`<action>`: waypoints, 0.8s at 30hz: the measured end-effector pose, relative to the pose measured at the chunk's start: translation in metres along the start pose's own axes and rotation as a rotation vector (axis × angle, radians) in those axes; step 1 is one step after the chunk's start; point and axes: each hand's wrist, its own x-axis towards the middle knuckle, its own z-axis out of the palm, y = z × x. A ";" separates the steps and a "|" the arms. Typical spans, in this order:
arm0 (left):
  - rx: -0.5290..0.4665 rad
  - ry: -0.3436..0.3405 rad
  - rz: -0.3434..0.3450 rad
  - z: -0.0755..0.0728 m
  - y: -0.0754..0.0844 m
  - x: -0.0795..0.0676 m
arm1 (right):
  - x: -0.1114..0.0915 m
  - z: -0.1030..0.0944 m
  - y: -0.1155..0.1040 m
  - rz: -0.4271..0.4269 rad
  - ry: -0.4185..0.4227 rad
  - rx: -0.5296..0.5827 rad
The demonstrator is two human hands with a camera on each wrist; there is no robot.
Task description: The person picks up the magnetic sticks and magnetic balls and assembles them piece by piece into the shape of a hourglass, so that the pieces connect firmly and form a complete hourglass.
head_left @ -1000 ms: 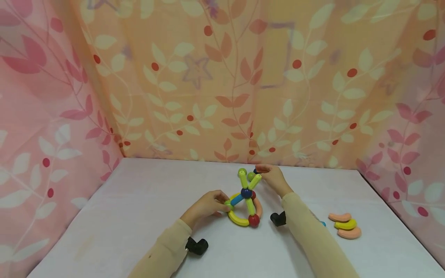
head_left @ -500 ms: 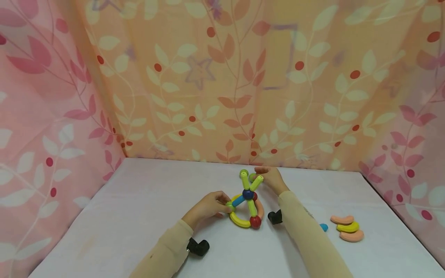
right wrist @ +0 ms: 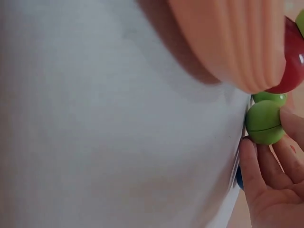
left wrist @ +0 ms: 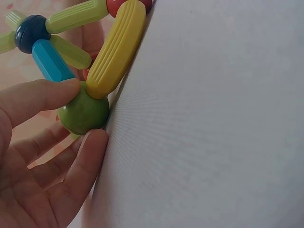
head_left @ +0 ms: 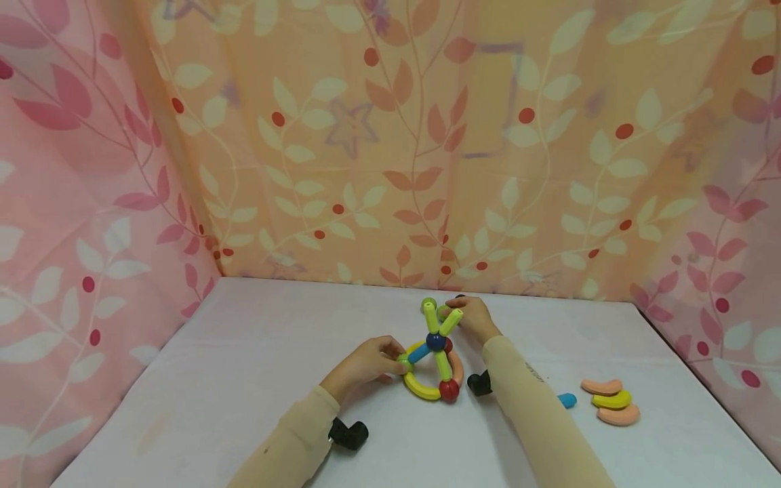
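Note:
A magnetic stick-and-ball structure stands on the table, with curved yellow and peach pieces forming its ring. Light green sticks and a blue stick meet at its dark blue ball. My left hand holds the green corner ball between thumb and fingers. Behind the structure, my right hand pinches a loose green ball. Another green ball lies just left of it. A dark blue ball shows partly behind the right fingers.
Two curved peach pieces and a yellow one lie together on the right of the table. A blue piece is partly covered by the right sleeve. Patterned cloth encloses the back and sides.
My right hand has shifted slightly left and down, and its fingers have come round the green ball. The left hand keeps its hold on the structure.

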 end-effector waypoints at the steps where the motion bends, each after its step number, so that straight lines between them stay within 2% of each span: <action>1: 0.002 0.002 0.002 0.000 0.000 0.000 | -0.001 0.000 0.001 -0.009 0.005 -0.003; 5: 0.006 -0.002 0.003 0.000 0.000 -0.001 | -0.005 -0.004 0.004 -0.025 0.036 0.026; 10: 0.002 -0.004 0.003 -0.002 0.001 -0.002 | -0.017 -0.020 -0.002 -0.033 0.016 0.197; 15: 0.003 -0.005 0.007 -0.002 0.002 -0.002 | -0.039 -0.041 -0.014 -0.102 -0.015 0.359; 19: 0.002 -0.011 0.009 -0.002 0.001 -0.002 | -0.059 -0.053 -0.019 -0.178 -0.011 0.413; 24: -0.003 -0.015 0.005 -0.002 0.001 -0.001 | -0.079 -0.060 -0.026 -0.246 -0.003 0.417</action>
